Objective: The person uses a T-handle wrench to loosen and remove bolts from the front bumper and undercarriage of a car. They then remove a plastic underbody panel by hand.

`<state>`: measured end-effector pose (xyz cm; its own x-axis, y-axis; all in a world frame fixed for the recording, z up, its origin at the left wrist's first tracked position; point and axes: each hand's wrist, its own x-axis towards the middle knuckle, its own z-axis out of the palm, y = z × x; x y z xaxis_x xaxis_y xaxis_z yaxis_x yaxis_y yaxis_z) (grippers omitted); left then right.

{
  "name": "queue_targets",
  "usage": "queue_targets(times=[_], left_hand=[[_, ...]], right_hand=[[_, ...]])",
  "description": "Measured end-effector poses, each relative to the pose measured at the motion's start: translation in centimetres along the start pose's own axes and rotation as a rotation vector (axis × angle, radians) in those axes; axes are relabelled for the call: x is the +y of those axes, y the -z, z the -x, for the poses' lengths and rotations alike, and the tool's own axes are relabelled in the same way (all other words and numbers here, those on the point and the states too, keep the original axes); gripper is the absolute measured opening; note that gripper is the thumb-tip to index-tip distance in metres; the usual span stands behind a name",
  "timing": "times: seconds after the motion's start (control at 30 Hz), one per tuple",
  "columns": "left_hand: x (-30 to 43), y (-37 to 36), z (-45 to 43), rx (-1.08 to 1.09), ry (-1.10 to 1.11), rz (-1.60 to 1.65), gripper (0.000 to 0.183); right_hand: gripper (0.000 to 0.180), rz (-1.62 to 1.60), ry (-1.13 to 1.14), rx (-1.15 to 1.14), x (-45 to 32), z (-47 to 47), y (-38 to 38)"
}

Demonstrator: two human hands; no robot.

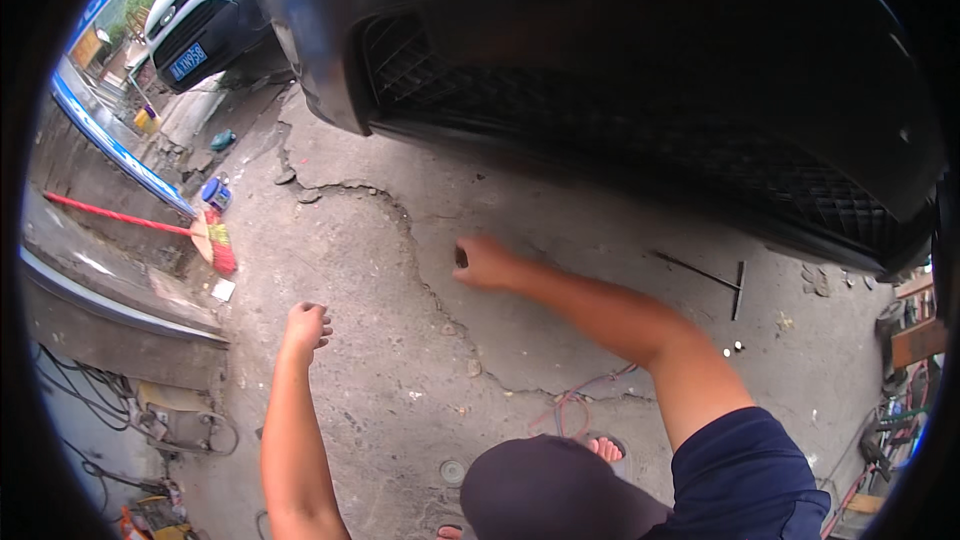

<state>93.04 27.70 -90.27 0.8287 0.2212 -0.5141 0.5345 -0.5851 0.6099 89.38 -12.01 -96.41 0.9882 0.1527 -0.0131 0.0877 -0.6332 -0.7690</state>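
Over the cracked concrete ground point(360, 262), my left hand point(307, 326) hangs with loosely bent fingers spread apart and nothing visible in them. My right hand point(484, 262) reaches across to the middle, curled, below the front bumper point(330, 82) of a dark car. A small dark patch shows inside its curl; whether that is an object or a gap cannot be made out. Right of this hand, a T-handle wrench point(709, 279) lies on the concrete, apart from both hands.
A white vehicle point(199, 4) stands at upper left. A red-handled broom point(214, 240) and a blue container point(216, 193) sit by the left step. Red hose or cable point(577, 397) loops near my foot point(606, 450). Black cables point(82, 390) hang at lower left.
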Motion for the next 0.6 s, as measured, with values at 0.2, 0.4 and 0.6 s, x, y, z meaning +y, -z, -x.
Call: queue_targets(times=[0.2,0.4,0.6], left_hand=[[9.4,-4.7,-3.2,0.004,-0.105,0.802,0.05],[19.3,-18.2,-2.4,-0.337,-0.116,1.632,0.052],[27.9,-18.6,-0.2,-0.757,-0.042,1.967,0.078]], right_hand=[[0.033,-0.304,-0.033,-0.011,0.7,-0.2,2.1],[0.031,-0.331,-0.194,-0.071,0.8,-5.5,0.1],[0.076,-0.167,0.11,0.066,3.9,-10.1,-8.5]])
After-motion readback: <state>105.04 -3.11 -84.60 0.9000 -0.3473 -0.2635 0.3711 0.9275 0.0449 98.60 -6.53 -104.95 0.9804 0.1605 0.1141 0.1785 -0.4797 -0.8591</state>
